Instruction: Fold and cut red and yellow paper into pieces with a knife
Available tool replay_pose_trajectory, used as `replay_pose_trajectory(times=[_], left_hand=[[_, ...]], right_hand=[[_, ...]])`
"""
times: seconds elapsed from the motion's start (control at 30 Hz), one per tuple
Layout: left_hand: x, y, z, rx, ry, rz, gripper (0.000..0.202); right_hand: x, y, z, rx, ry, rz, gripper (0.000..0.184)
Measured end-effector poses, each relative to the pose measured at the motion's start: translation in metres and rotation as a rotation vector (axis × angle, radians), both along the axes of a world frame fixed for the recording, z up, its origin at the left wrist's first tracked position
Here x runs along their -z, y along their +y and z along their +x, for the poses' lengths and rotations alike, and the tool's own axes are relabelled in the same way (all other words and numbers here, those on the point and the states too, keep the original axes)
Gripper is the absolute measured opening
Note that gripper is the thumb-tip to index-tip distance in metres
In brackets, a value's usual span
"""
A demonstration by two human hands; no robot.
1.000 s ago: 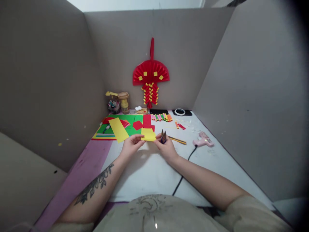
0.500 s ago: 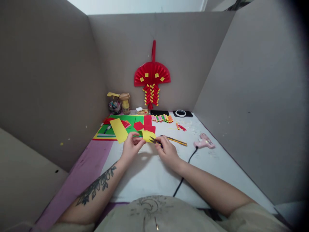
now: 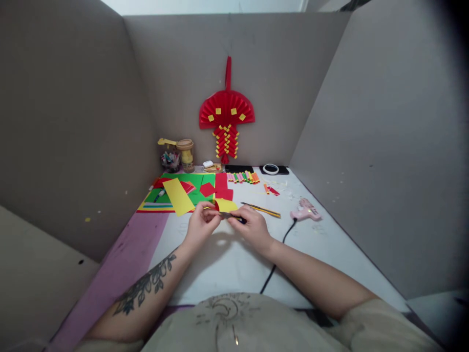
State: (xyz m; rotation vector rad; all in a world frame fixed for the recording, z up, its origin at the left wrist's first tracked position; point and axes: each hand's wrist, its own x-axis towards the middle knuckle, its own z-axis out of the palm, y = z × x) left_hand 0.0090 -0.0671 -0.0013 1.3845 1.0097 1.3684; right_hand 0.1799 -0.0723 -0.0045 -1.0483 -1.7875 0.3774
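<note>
In my left hand [image 3: 203, 218] a curved piece of yellow paper [image 3: 226, 205] is pinched between thumb and fingers, raised over the white tabletop. My right hand [image 3: 252, 225] grips a pair of scissors [image 3: 234, 217] with dark handles. The blades point left, across the near edge of the yellow paper, toward my left fingertips. Whether the blades are fully closed is hard to make out. Just beyond my right hand lie pencils [image 3: 266, 210]. A flat yellow strip [image 3: 178, 196] rests on the coloured sheets near my left hand.
Green paper [image 3: 194, 182] and red paper [image 3: 221, 182] lie at the back left, near small rolled paper tubes [image 3: 244, 177]. A pink glue gun [image 3: 307, 211] with a black cord sits at right. A red paper fan [image 3: 227, 112] hangs on the grey panel [image 3: 286, 63].
The scissors have swung from pointing up-left, blades apart, to lying nearly level along the paper's near edge. The whole view has shifted slightly.
</note>
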Motion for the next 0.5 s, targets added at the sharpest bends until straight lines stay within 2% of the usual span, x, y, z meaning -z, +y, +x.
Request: replay_pose_trajectory(times=[0.5], left_hand=[[-0.0015,-0.0014,0.0002,-0.018,0.002,-0.002,0.032]], right_hand=[[-0.0010,0.0006,0.0004,-0.004,0.000,-0.010,0.012]])
